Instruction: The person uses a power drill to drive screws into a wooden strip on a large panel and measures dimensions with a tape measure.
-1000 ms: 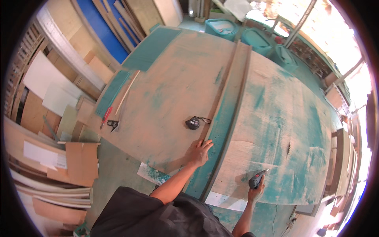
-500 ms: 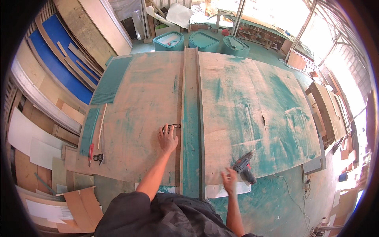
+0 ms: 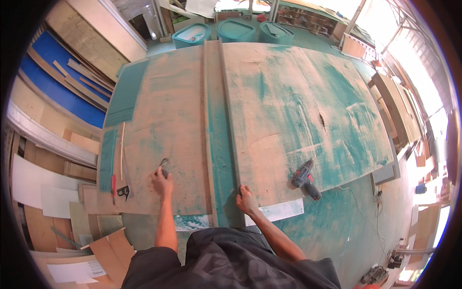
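Note:
A long wooden channel (image 3: 222, 144) with raised side strips, its inside stained green, lies lengthwise over the large green-smeared board (image 3: 269, 125). My right hand (image 3: 247, 201) has its fingers closed on the channel's right side strip near the front end. To the left of the channel, my left hand (image 3: 162, 184) holds a small dark object with a cord loop (image 3: 165, 166) above the board; its kind cannot be made out. A cordless drill (image 3: 305, 179) lies right of my right hand. Farther up the board rests a dark spiral drill bit (image 3: 322, 121).
At the board's left are a thin wooden stick (image 3: 122, 147), a red-handled tool (image 3: 114, 185) and a black clamp-like tool (image 3: 124, 191). Several green tubs (image 3: 236, 32) stand beyond the far edge. Wood panels (image 3: 45, 197) crowd the left; a cable (image 3: 358, 207) trails on the right floor.
My left hand has moved left, away from the channel, with the dark object. My right hand has left the drill's side and closed on the channel's strip. The view has shifted somewhat.

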A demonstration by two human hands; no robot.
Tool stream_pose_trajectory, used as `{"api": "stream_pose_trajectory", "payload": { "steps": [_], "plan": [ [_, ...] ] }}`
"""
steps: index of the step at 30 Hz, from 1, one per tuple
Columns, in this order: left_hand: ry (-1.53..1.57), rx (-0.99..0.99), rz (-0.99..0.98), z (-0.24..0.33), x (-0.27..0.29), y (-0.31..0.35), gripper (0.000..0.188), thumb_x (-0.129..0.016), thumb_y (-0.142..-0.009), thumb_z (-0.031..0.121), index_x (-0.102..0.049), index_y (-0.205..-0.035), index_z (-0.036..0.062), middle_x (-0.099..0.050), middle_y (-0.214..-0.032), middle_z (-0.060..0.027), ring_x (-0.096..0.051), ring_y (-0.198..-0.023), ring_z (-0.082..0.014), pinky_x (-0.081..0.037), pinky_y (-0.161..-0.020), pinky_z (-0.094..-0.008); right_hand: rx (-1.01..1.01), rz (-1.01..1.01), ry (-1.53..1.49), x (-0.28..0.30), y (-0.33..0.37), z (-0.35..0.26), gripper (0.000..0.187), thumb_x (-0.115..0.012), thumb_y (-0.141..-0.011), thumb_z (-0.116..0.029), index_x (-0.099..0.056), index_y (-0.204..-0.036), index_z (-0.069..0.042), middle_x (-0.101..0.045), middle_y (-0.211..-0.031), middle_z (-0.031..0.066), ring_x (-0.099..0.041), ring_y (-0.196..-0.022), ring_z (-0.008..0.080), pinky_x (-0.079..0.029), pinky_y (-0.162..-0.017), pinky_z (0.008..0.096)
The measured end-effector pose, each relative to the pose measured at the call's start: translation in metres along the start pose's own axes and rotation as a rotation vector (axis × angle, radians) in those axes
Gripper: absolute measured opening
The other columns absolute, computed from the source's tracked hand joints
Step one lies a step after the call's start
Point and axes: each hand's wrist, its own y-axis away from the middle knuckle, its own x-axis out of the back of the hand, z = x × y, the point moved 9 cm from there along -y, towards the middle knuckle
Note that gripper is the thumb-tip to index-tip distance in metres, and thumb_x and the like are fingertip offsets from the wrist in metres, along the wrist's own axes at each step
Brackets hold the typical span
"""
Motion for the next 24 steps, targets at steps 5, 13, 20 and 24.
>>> {"api": "stream_pose_trajectory", "payload": {
  "steps": [5, 13, 20, 24],
  "plan": [
    [0.081, 0.104, 0.105, -0.09, 0.049, -0.006, 0.06, -0.077, -0.085, 0.025, -0.053, -0.139, 0.0178, -0.047, -0.134, -0.0126, -0.057, -0.117, -0.0342, -0.055, -0.088, -0.048, 0.057, -0.058, -0.059, -0.062, -0.005, -0.048, 0.054, -0.061, -0.086, -0.01, -0.046, -0.132, 0.014, -0.055, -0.118, 0.0319, -0.057, -0.11, 0.0477, -0.05, -0.093, 0.0498],
    [-0.034, 0.013, 0.092, -0.099, 0.062, -0.014, 0.059, -0.075, -0.086, 0.033, -0.053, -0.139, 0.017, -0.046, -0.135, -0.0137, -0.054, -0.122, -0.036, -0.053, -0.092, -0.0486, 0.18, -0.257, -0.18, -0.16, -0.018, -0.117, 0.066, -0.064, -0.091, -0.019, -0.036, -0.141, 0.014, -0.053, -0.124, 0.0336, -0.055, -0.114, 0.0491, -0.048, -0.096, 0.0496],
    [-0.225, 0.037, 0.007, -0.082, 0.03, -0.018, 0.061, -0.069, -0.091, 0.036, -0.047, -0.145, 0.0177, -0.038, -0.148, -0.0189, -0.048, -0.128, -0.0424, -0.05, -0.096, -0.0512, 0.051, -0.352, -0.428, -0.106, -0.013, -0.066, 0.054, -0.068, -0.096, -0.03, -0.054, -0.14, -0.002, -0.062, -0.13, 0.0197, -0.068, -0.102, 0.0284, -0.054, -0.089, 0.0381],
    [-0.088, 0.015, 0.104, -0.106, 0.025, -0.014, 0.059, -0.065, -0.094, 0.038, -0.047, -0.144, 0.0131, -0.036, -0.15, -0.0233, -0.047, -0.13, -0.0439, -0.045, -0.101, -0.0533, -0.136, -0.229, -0.514, -0.01, 0.032, 0.023, 0.042, -0.065, -0.099, -0.025, -0.061, -0.133, 0.0, -0.071, -0.112, 0.0124, -0.069, -0.094, 0.018, -0.056, -0.081, 0.0322]
  ]
}}
